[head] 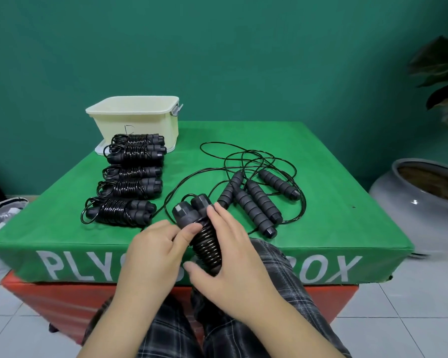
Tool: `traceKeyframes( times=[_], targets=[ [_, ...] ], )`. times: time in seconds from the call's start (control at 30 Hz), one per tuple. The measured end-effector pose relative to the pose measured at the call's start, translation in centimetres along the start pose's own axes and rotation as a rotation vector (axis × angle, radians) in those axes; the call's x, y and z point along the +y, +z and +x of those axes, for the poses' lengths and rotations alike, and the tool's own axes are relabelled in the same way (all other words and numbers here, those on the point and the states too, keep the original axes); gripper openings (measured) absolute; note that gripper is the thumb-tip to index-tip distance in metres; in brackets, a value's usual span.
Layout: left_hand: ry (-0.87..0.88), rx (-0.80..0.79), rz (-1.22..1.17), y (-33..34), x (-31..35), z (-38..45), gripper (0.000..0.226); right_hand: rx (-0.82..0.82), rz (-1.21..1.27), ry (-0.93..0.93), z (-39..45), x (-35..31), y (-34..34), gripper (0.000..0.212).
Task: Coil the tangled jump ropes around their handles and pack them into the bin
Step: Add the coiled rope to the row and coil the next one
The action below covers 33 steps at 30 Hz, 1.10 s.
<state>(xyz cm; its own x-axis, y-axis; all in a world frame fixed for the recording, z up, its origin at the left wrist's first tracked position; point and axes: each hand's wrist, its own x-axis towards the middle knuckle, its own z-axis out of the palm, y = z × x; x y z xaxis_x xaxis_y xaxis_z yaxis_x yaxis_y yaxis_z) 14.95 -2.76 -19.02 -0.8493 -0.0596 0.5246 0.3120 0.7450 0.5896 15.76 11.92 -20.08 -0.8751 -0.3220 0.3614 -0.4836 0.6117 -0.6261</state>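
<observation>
Nearest, dark plaid trousers (225,339) over both knees, above pale floor tiles (404,319). Just beyond, held over the near edge of the green padded table (334,192), a pair of black ridged foam jump-rope handles (192,211), side by side and tilted with their hexagonal end caps up and away, lower halves wrapped in tight, glossy turns of thin black cord (208,250). Left hand (150,251) curled round the handles from the left, thumb pressed across them just under the caps. Right hand (228,264) closed over the coiled part from the right, fingers (219,215) lying along the handles up toward the caps, thumb tucked under the bottom of the coil. From the caps, a loose length of the same cord trailing back across the table. Right of centre, farther on, four more black foam handles (256,200) lying loose and splayed, ringed by tangled loops of black cord (254,158). On the left, a row of finished bundles (130,177) running away from the near edge, each a pair of handles bound with shiny black windings, short loops sticking out at the left ends; exact count hard to tell where the farthest ones overlap. Behind that row, at the back left corner of the table, a cream plastic bin (137,117) standing upright and open, a grey latch on its right side, its inside not visible. White lettering across the table's front face, partly hidden by the hands; a red block (62,301) beneath. Far right, a grey glazed pot (409,208) with dark leaves against the teal wall (217,47).
</observation>
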Motion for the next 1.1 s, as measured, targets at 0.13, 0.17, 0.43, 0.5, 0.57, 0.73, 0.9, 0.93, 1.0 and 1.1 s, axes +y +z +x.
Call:
traceKeyframes(
  times=[0.13,0.17,0.43,0.5,0.57,0.73,0.9,0.93,1.0,1.1],
  targets=[
    [0.124,-0.039,0.039,0.1,0.1,0.0,0.042,0.113,-0.128,0.016,0.3,-0.2,-0.1,0.082],
    [0.135,-0.053,0.027,0.1,0.1,0.0,0.041,0.122,-0.130,0.019,0.3,-0.1,-0.2,0.078],
    [-0.083,-0.067,-0.218,1.3,1.6,-0.4,0.031,0.159,0.202,-0.044,0.1,1.6,-1.0,0.055],
    [-0.235,-0.042,-0.273,1.6,2.3,-0.2,0.032,0.159,0.315,-0.038,0.1,1.9,-1.1,0.053],
    [-0.333,-0.008,-0.349,1.8,2.6,0.2,0.054,0.134,0.424,-0.021,0.1,2.0,-1.1,0.052],
    [-0.417,-0.211,-0.652,2.9,1.9,0.6,0.068,0.063,0.585,0.021,0.1,2.0,-1.4,0.048],
    [-0.455,-0.142,-0.711,4.0,2.8,0.8,0.048,0.252,0.352,0.037,0.4,2.3,-0.9,0.042],
    [-0.470,-0.130,-0.682,4.2,3.1,0.8,0.040,0.279,0.346,0.031,0.5,2.4,-0.9,0.041],
    [-0.473,-0.101,-0.659,4.6,3.6,1.0,0.044,0.346,0.362,0.036,0.6,2.5,-0.9,0.038],
    [-0.414,-0.138,-0.612,5.6,3.3,1.2,0.090,0.433,0.481,0.091,0.8,2.8,-1.3,0.029]
  ],
)
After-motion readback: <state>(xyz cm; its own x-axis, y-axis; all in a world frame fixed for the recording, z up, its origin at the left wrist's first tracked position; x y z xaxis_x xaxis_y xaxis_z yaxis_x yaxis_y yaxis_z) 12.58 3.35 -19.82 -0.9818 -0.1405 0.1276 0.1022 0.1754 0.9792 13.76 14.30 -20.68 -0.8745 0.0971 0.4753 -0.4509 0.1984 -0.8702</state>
